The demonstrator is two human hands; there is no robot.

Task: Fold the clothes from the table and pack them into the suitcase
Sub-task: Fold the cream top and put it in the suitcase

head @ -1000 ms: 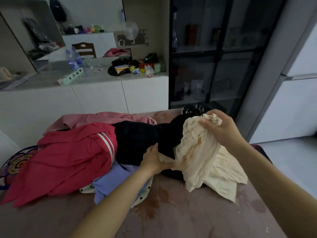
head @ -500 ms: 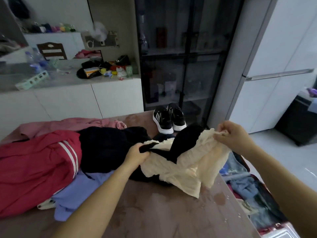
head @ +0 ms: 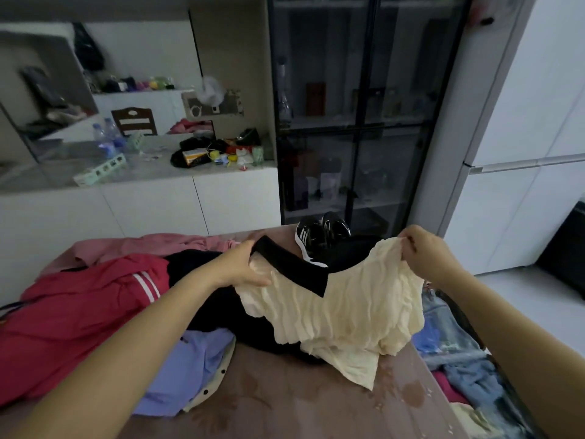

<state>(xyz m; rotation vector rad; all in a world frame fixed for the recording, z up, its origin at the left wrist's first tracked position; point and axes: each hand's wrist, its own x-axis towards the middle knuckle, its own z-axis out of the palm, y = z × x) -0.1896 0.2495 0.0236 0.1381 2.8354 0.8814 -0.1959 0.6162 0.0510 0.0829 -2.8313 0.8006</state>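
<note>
On my feed, both hands held a cream crinkled fabric top with a black collar band [head: 342, 308] spread out above the brown table [head: 285, 403]. The left hand [head: 240, 267] had its fingers and thumb closed on the top's left shoulder, right at the end of the black band. The right hand [head: 421, 248] pinched the opposite shoulder, fingers curled over the edge. The top hung between them, its lower hem resting crumpled on the table's right side.

Left of it lay the rest of the pile: a black garment [head: 196, 274] directly behind the top, a red garment with white stripes [head: 79, 312] further left, a lilac buttoned shirt [head: 190, 369] nearer me, and a pink garment [head: 142, 245] along the far edge.

Off the table's right edge I could see what looked like the open suitcase [head: 465, 324], blue and denim clothes bundled inside, though the picture was dim there. A pair of black trainers with white stripes [head: 319, 232] stood beyond the far end
</note>
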